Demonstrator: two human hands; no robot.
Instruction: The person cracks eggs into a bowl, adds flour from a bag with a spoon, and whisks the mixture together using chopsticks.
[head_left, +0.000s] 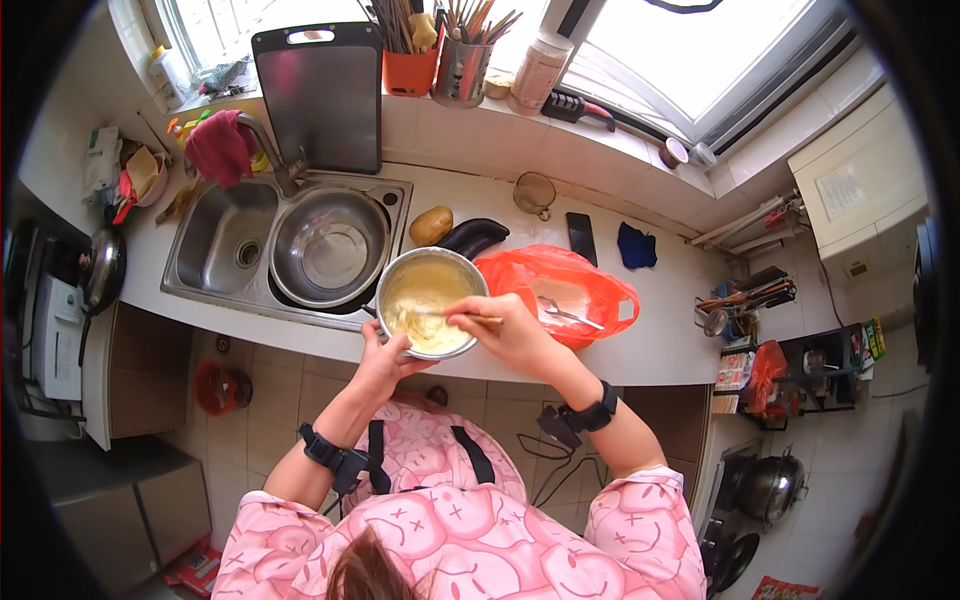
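My left hand (384, 356) grips the near left side of a metal bowl (431, 259), thumb over the rim. Inside is a pale yellow batter (435, 343), thick and smeared up the wall. Between the fingers of my right hand (502, 326) are what look like wooden chopsticks (433, 312), their tips down in the batter. The bowl is tilted towards me at the counter's front edge. Just right of it sits an open red plastic bag (517, 262) with white powder (559, 296) and a metal utensil (574, 316) in it.
Behind the bowl lie a potato (431, 226) and an eggplant (474, 238). A glass mug (534, 195), a phone (581, 238) and a dark blue cloth (637, 246) are farther right. Left is a steel sink (225, 217) with a large metal basin (330, 247). A cutting board (322, 105) leans behind.
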